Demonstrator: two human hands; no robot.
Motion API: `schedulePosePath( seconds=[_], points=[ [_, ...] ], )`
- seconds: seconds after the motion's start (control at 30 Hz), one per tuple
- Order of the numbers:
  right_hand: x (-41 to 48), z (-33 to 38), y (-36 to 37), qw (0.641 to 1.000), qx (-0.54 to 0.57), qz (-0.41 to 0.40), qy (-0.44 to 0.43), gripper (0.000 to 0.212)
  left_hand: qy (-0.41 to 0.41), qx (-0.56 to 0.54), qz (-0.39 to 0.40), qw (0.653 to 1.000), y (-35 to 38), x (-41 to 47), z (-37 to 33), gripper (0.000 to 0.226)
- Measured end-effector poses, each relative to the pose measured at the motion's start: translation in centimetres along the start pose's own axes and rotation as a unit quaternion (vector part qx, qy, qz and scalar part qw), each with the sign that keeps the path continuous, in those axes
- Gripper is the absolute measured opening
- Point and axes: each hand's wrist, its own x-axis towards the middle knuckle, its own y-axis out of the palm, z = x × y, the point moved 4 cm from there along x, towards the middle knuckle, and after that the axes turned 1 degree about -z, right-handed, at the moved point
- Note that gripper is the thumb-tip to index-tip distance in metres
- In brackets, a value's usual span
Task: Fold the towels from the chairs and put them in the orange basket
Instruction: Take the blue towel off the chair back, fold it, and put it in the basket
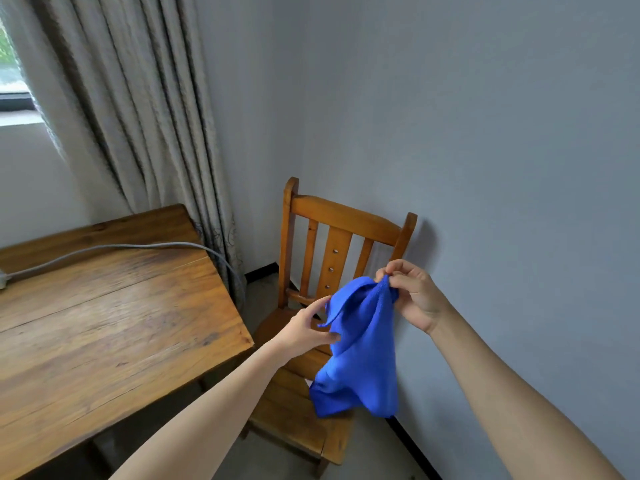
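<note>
The bright blue terry-cloth towel [363,344] hangs bunched in the air over the seat of an orange-brown slatted wooden chair [346,220]. Its folds hide most of the seat, and the crumpling makes its corners hard to tell apart. The right hand [412,294] has its grip clamped on the towel's top, thumb and fingertips pinching a gathered peak at 1 o'clock of the cloth. The left hand [306,329], at 9 o'clock of the towel, has its grip apart: the forefinger points up along a loose flap and the thumb tip touches the cloth lower down. Whether it holds any fabric is unclear.

At the 9 o'clock edge of the view a small white object [2,278] is cut off, and a grey cable [104,249] runs from it across the worn brown wooden desk [104,323] and drops over the far edge. Both the desk's near side and the chair's legs are partly out of sight.

The chair stands against a plain pale grey wall [485,133] with black skirting [408,441] above a grey floor [363,455]. At 11 o'clock a beige pleated curtain [138,116] hangs beside a window [10,64], only a sliver of which shows.
</note>
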Motion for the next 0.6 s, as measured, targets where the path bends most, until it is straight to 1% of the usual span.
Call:
schedulePosePath(
  seconds=[0.07,0.13,0.2,0.27,0.3,0.33,0.37,0.4,0.43,0.47,0.5,0.57,0.6],
  points=[
    [0.1,0.4,0.6,1.0,-0.007,0.019,0.004,0.062,0.072,-0.052,0.007,0.996,0.2,-0.1,-1.6,0.049],
    [0.2,0.9,0.9,1.0,-0.008,0.028,0.004,0.062,0.105,-0.087,-0.058,0.989,-0.3,0.0,-2.2,0.029],
    [0.3,1.6,0.6,1.0,-0.011,0.018,-0.008,0.062,0.082,-0.146,-0.122,0.978,-1.5,-0.1,-2.3,0.019],
    [0.4,2.2,-0.3,1.0,-0.015,-0.022,-0.016,0.058,0.071,-0.2,-0.137,0.968,-3.1,-0.1,-2.9,0.015],
    [0.5,2.2,-1.0,0.998,-0.046,-0.05,-0.018,0.051,0.076,-0.195,-0.136,0.968,-4.0,-0.2,-3.4,0.013],
    [0.6,2.3,-1.7,0.99,-0.115,-0.081,-0.021,0.042,0.085,-0.17,-0.13,0.973,-4.9,-0.1,-4.3,0.012],
    [0.6,2.2,-2.1,0.97,-0.218,-0.101,-0.02,0.034,0.1,-0.112,-0.125,0.981,-5.6,-0.2,-5.5,0.013],
    [0.6,2.1,-2.1,0.94,-0.323,-0.104,-0.015,0.029,0.119,-0.041,-0.127,0.984,-6.0,0.0,-6.7,0.014],
    [0.6,2.0,-1.6,0.909,-0.407,-0.088,-0.008,0.025,0.141,0.027,-0.13,0.981,-6.2,0.3,-7.8,0.017],
    [0.6,1.9,-0.8,0.886,-0.459,-0.06,-0.001,0.023,0.155,0.085,-0.131,0.975,-6.2,0.5,-8.8,0.019],
    [0.5,1.9,0.3,0.874,-0.484,-0.027,-0.002,0.024,0.162,0.128,-0.128,0.97,-6.0,0.8,-9.5,0.02],
    [0.3,2.2,2.6,0.87,-0.491,0.029,-0.022,0.034,0.16,0.188,-0.114,0.962,-5.5,1.3,-10.2,0.02],
    [0.2,2.4,3.6,0.871,-0.489,0.038,-0.039,0.036,0.15,0.21,-0.108,0.96,-5.2,1.5,-10.2,0.021]
  ],
)
